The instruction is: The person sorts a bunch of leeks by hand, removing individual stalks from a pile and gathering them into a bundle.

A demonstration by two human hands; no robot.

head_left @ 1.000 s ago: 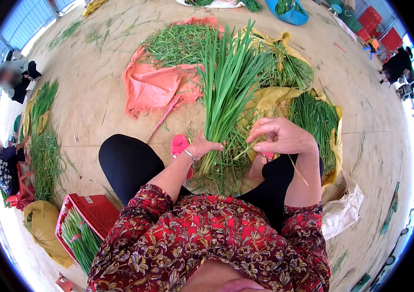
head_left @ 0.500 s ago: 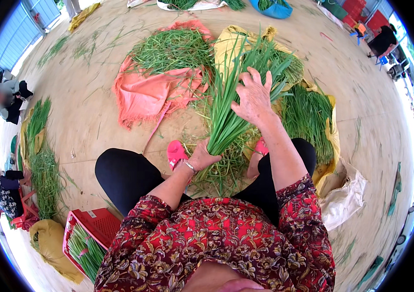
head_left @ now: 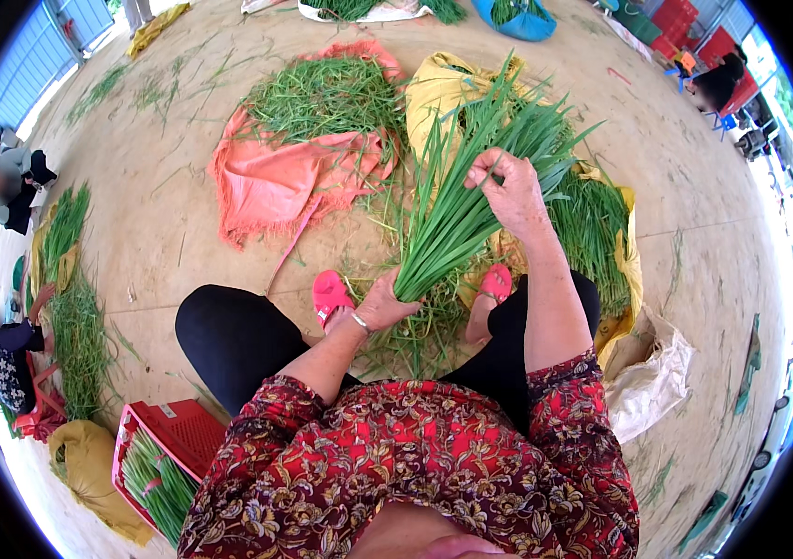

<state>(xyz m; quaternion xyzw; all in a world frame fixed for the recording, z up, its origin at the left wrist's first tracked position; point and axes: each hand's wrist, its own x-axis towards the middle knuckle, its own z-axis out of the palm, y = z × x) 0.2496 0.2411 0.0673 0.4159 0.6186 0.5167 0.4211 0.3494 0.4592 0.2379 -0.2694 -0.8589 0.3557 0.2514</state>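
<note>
A bunch of long, flat green leaves, which look like garlic chives [head_left: 457, 224], fans out in front of me. My left hand [head_left: 385, 303] is wrapped round its lower end between my knees. Over the right side of the leaves is my right hand [head_left: 513, 191], thumb and forefinger brought together in a pinch. Whatever is between those fingertips is too small to make out. Loose trimmings [head_left: 415, 349] lie on the floor below the bunch, between my pink sandals [head_left: 331, 293].
Ahead lie a pink cloth [head_left: 261, 177] heaped with greens and a yellow sack [head_left: 429, 88]. More chives [head_left: 592, 228] lie at right, near a white sack [head_left: 652, 382]. A red crate [head_left: 177, 424] of bundled greens stands lower left. People sit at the far left and far right.
My right hand has gone from spread fingers over the leaves to a pinch, slightly lower. The leaves have fanned wider to the right. My left hand keeps its grip.
</note>
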